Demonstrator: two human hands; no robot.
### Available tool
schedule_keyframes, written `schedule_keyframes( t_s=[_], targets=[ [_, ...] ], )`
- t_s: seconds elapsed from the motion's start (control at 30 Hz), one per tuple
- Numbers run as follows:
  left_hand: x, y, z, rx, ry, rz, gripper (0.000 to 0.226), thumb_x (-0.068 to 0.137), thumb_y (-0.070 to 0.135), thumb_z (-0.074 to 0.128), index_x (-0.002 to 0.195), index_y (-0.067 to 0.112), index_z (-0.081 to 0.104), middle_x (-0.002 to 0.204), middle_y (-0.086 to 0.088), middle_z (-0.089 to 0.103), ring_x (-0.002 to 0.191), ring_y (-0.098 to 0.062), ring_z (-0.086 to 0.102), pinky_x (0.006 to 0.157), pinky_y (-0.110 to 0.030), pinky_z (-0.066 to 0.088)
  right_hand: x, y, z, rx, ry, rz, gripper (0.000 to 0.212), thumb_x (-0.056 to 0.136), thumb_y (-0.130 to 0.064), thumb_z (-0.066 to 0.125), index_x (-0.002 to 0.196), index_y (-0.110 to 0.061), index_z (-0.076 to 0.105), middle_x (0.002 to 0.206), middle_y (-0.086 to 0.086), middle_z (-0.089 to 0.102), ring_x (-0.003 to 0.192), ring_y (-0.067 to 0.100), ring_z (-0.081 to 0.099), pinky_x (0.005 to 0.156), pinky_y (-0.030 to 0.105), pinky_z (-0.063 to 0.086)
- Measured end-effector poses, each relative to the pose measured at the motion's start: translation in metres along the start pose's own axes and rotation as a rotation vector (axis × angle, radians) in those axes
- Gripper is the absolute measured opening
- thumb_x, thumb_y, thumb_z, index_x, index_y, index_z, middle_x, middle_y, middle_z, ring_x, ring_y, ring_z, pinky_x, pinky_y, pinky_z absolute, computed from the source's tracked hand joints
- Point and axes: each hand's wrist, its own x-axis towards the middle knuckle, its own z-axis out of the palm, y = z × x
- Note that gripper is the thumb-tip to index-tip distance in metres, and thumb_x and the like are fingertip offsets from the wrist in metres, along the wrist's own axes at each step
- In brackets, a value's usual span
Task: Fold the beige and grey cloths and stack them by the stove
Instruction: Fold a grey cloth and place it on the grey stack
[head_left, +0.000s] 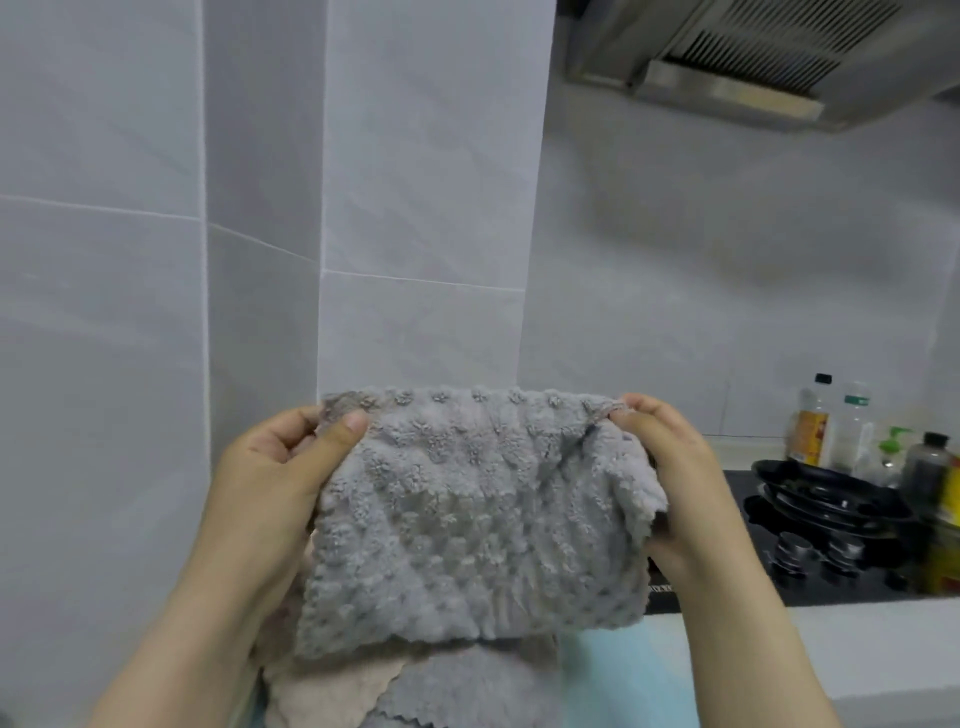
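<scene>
Both hands, left hand (270, 467) and right hand (670, 467), pinched the half-folded grey cloth (467, 514) aloft; beige cloth (322, 691) and others lay unfolded, nothing stacked

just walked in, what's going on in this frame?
A person holds a grey bobbled fleece cloth up before the tiled wall, the left hand and the right hand each pinching a top corner; it looks doubled over. Beneath it lie a beige fleece cloth and a second grey cloth, loosely overlapping. The black stove sits to the right.
</scene>
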Motion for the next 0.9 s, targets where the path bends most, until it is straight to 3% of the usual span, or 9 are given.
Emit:
schedule_keyframes(
  t_s=[0.1,0.17,0.3,0.43,0.5,0.6,0.7,0.8,0.9],
  targets=[
    [0.001,0.003,0.006,0.004,0.069,0.043,0.037,0.07,0.032,0.079,0.091,0.003,0.069,0.076,-0.015,0.059,0.065,-0.02,0.049,0.06,-0.026,0.045,-0.013,-0.015,0.011,0.088,-0.126,-0.034,0.01,0.093,-0.009,0.054,0.092,-0.018,0.055,0.06,0.003,0.056,0.043,0.011,0.047,0.038,0.019,0.035],
    [-0.001,0.005,0.012,-0.01,0.081,0.024,0.02,0.075,0.025,0.072,0.083,0.006,0.072,0.068,-0.007,0.058,0.053,-0.011,0.049,0.049,-0.018,0.047,-0.019,-0.018,0.018,0.039,-0.195,-0.05,0.013,0.094,-0.005,0.052,0.09,-0.016,0.058,0.055,0.008,0.056,0.037,0.012,0.045,0.035,0.017,0.035],
    [-0.005,0.007,0.017,0.029,0.08,-0.008,0.015,0.083,0.021,0.068,0.07,0.017,0.074,0.056,0.005,0.053,0.049,-0.003,0.049,0.052,-0.013,0.05,-0.023,-0.011,0.027,-0.13,-0.272,-0.025,0.025,0.095,0.003,0.049,0.091,-0.009,0.071,0.077,0.007,0.071,0.058,0.014,0.067,0.046,0.017,0.047],
    [-0.007,0.009,0.019,0.061,0.105,-0.051,0.02,0.086,0.019,0.065,0.068,0.014,0.071,0.058,0.0,0.053,0.048,-0.001,0.053,0.053,-0.012,0.053,-0.024,-0.007,0.03,-0.318,-0.367,0.005,0.037,0.084,0.015,0.058,0.107,-0.012,0.071,0.099,0.012,0.072,0.074,0.014,0.072,0.061,0.02,0.055],
    [-0.007,0.009,0.019,0.115,0.095,-0.049,0.021,0.086,0.019,0.065,0.067,0.012,0.071,0.057,-0.001,0.051,0.046,-0.002,0.051,0.053,-0.012,0.052,-0.024,-0.003,0.033,-0.445,-0.279,-0.066,0.032,0.082,0.011,0.062,0.097,-0.016,0.073,0.087,0.017,0.069,0.061,0.01,0.064,0.057,0.019,0.053],
    [-0.006,0.007,0.019,0.167,0.061,-0.062,0.019,0.086,0.018,0.065,0.072,0.007,0.071,0.056,0.0,0.051,0.045,-0.003,0.05,0.054,-0.015,0.053,-0.022,0.002,0.034,-0.703,-0.15,-0.251,0.011,0.082,-0.016,0.073,0.071,-0.019,0.072,0.065,0.009,0.06,0.054,0.007,0.049,0.054,0.026,0.043],
    [-0.007,0.007,0.022,0.196,-0.013,-0.087,0.018,0.085,0.015,0.066,0.069,0.008,0.07,0.055,0.001,0.051,0.045,-0.004,0.049,0.05,-0.014,0.051,-0.021,0.006,0.033,-0.78,-0.127,-0.295,0.026,0.076,-0.039,0.077,0.061,-0.02,0.069,0.073,-0.005,0.055,0.064,0.004,0.051,0.063,0.024,0.039],
    [-0.01,0.005,0.025,0.197,-0.087,-0.123,0.015,0.084,0.013,0.066,0.07,0.007,0.07,0.057,-0.001,0.052,0.045,-0.004,0.049,0.049,-0.013,0.049,-0.022,0.003,0.035,-0.693,-0.209,-0.276,0.022,0.079,-0.036,0.076,0.066,-0.018,0.071,0.081,-0.011,0.066,0.074,0.001,0.061,0.068,0.02,0.044],
    [-0.013,0.005,0.027,0.167,-0.134,-0.15,0.012,0.084,0.008,0.065,0.078,-0.001,0.071,0.058,-0.002,0.06,0.047,-0.004,0.053,0.048,-0.013,0.048,-0.024,0.005,0.038,-0.557,-0.353,-0.167,0.016,0.085,-0.026,0.071,0.073,-0.016,0.072,0.06,-0.014,0.065,0.051,-0.004,0.056,0.053,0.007,0.039]
  ],
)
